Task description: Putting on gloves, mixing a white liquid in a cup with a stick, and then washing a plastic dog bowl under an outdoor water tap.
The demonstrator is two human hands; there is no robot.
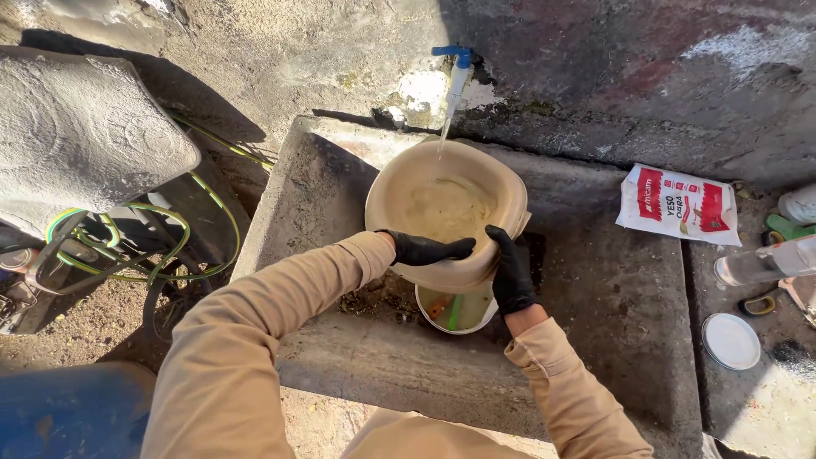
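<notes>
Left hand [425,249] in a black glove, fingers closed over the near rim of the tan plastic basin [446,212], thumb side toward the body, fingertips pointing right along the rim. Right hand [512,272], also gloved black, clamped on the same rim just to the right, palm against the outer wall, fingers reaching up over the lip. Both hands close together on the near edge, almost touching, the left a little farther from the body and higher in the view.

Basin directly ahead of the hands, held over the concrete sink [340,221], tipped slightly toward the body; long axis running roughly from the near rim toward the wall. Murky, pale water pooled inside. Thin stream of water [443,136] falling from the blue-handled tap [456,68] on the wall onto the far half of the basin, so tap, basin and hands in one line away from the body.

Beneath the near rim, a white bucket [459,313] with greenish liquid and some sticks or tools in it, standing in the sink just under the right hand.

Farther out: a red-and-white paper bag [677,204] on the surface [748,399] to the right, a white round lid [731,341] near it, a green hose [153,246] coiled on the left.
</notes>
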